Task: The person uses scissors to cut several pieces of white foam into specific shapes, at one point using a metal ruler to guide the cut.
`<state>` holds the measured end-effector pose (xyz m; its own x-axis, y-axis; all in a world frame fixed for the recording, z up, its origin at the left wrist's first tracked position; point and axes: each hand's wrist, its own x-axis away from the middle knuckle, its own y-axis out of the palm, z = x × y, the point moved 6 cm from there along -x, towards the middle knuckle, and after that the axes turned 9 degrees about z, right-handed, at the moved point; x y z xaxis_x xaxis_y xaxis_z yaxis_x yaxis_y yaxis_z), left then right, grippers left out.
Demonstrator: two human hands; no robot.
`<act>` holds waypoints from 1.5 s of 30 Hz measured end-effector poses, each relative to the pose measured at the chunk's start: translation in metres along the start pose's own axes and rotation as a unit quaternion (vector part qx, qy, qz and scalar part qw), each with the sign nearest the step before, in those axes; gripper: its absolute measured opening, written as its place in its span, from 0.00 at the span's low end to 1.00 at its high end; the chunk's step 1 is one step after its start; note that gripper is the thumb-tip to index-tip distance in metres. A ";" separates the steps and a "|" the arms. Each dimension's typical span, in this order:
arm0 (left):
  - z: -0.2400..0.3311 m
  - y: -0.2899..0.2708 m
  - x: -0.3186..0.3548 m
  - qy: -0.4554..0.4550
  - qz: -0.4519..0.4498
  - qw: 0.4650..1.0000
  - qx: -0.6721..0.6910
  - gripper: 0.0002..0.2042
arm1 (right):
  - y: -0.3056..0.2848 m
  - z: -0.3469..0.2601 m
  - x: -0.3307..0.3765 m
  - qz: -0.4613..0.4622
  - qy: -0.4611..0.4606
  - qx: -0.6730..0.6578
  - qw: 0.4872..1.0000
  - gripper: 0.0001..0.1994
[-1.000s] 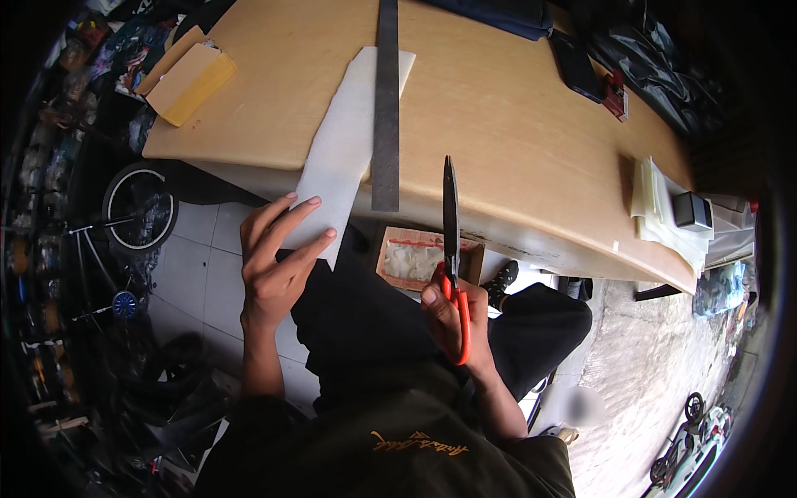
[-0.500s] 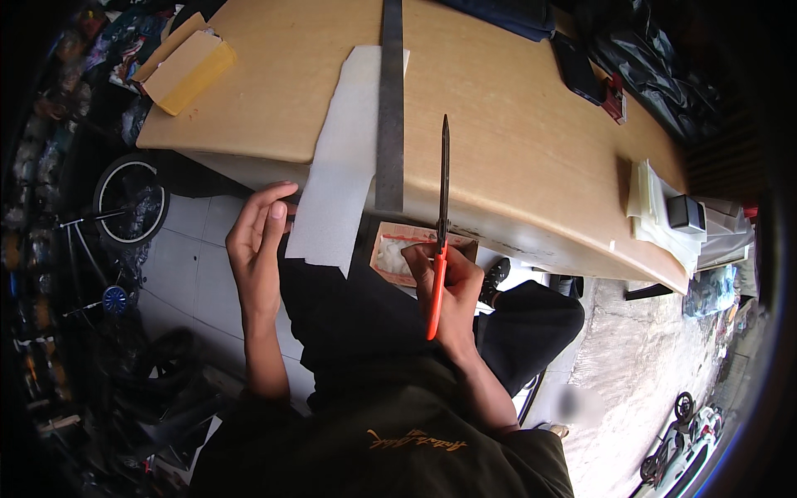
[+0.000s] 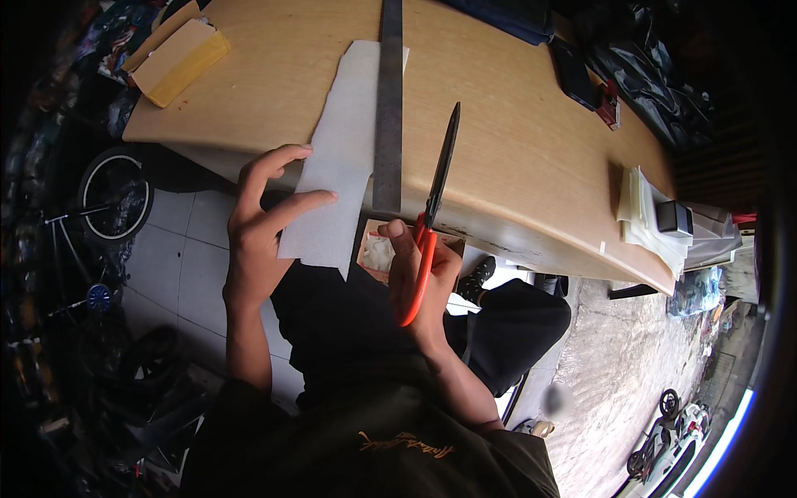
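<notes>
A long, pale grey sheet (image 3: 342, 141) with an uneven left edge lies on the table and hangs over its front edge. My left hand (image 3: 259, 220) is at the sheet's left side, thumb laid across its face and index fingertip at its edge. These two fingers are spread apart, while the other fingers are hidden. A dark metal ruler (image 3: 388, 108) lies along the sheet's right side, its near end sticking out past the table edge. My right hand (image 3: 419, 286) holds orange-handled scissors (image 3: 428, 236), blades pointing up and away, to the right of the ruler.
The wooden table (image 3: 498, 124) carries an open yellow-brown box (image 3: 183, 70) at far left, a black phone (image 3: 574, 75) at far right and papers (image 3: 643, 216) at right. Below its front edge is an open box with white contents (image 3: 378, 251). A bicycle wheel (image 3: 83, 192) stands at left.
My left hand has moved up and right, bringing its thumb over the sheet. The right hand has shifted left with the scissors, whose blades now tilt to the right.
</notes>
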<state>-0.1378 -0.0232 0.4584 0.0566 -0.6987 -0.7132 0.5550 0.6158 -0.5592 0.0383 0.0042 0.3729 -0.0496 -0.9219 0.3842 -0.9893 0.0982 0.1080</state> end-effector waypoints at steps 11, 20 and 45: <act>0.002 0.007 0.025 -0.064 -0.069 0.993 0.074 0.20 | 0.011 -0.004 -0.018 0.028 -0.084 -0.042 0.995 0.10; -0.030 0.027 0.056 -0.411 0.084 0.851 0.317 0.08 | 0.009 -0.018 -0.014 -0.002 -0.066 -0.051 0.997 0.10; 0.008 0.086 0.054 -0.474 0.053 0.789 0.387 0.08 | -0.033 -0.032 -0.015 -0.038 -0.076 0.120 0.989 0.14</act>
<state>-0.0807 -0.0106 0.3752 0.5290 -0.8424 0.1026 0.8254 0.5388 0.1686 0.0760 0.0272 0.3932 0.0244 -0.9705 0.2398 -0.9941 -0.0490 -0.0972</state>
